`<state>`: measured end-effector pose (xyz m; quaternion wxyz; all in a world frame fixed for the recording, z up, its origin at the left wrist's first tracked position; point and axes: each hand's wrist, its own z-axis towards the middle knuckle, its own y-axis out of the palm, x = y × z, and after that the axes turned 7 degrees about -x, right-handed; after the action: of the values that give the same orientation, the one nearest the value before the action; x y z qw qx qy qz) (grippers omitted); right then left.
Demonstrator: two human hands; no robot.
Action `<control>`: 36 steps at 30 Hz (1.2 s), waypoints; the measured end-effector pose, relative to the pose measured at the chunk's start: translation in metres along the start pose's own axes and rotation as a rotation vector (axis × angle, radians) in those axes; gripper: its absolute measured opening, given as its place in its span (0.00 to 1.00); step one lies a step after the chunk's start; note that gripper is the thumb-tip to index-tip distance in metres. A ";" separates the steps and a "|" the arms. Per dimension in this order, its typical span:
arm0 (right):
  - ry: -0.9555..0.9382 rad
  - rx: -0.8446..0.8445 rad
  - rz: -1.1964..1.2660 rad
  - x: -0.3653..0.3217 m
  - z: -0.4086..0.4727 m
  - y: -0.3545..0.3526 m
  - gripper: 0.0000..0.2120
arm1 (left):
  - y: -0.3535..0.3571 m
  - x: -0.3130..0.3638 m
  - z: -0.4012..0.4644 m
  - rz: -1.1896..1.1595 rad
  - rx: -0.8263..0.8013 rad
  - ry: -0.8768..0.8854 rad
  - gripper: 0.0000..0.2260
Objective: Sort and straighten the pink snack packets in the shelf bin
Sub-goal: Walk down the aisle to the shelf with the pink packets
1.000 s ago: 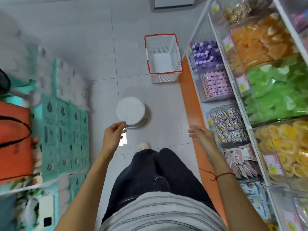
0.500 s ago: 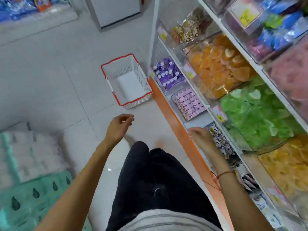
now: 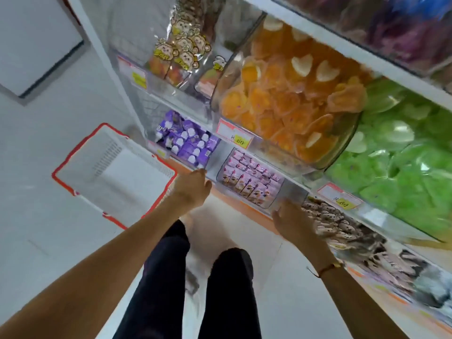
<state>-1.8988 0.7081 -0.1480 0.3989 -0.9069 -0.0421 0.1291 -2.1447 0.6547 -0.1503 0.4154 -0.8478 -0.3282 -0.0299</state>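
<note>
The pink packets (image 3: 249,178) stand in rows in one clear bin (image 3: 276,201) on the lowest shelf; the rows run diagonally and look fairly even, though motion blur makes an exact count impossible (three or four rows across is the closest reading). Two hands reach toward this bin from either side. The left hand (image 3: 193,185) is at the bin's left front corner, fingers straight and together, holding nothing; whether its fingertips touch the shelf edge cannot be told. The right hand (image 3: 292,222) is at the bin's right front corner, fingers extended toward the clear wall, also holding nothing, and contact there is unclear too. A red cord (image 3: 327,267) circles the right wrist.

Left of the pink bin sits one bin of purple packets (image 3: 188,143); to its right, one of dark-patterned packets (image 3: 325,217). On the shelf above are two large tubs, one of orange sweets (image 3: 286,99) and one of green sweets (image 3: 401,165), with cartoon bags (image 3: 181,50) further left. Two yellow price tags (image 3: 238,141) show on the shelf edge. One white basket (image 3: 73,165) with a red rim rests on the floor.
</note>
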 end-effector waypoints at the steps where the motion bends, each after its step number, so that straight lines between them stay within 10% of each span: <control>1: 0.062 0.035 0.009 0.005 0.017 0.014 0.19 | 0.011 -0.004 0.024 0.020 -0.011 0.039 0.22; 16: -0.098 0.879 0.110 0.054 0.139 0.149 0.21 | 0.122 -0.073 0.179 -0.121 0.520 0.758 0.17; 36: 0.129 0.746 0.193 0.027 0.119 0.129 0.07 | 0.114 -0.055 0.181 -0.078 0.541 0.656 0.11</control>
<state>-1.9078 0.7104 -0.3249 0.6891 -0.7056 0.1182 0.1153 -2.1611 0.7061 -0.3643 0.7039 -0.6408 -0.2065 -0.2266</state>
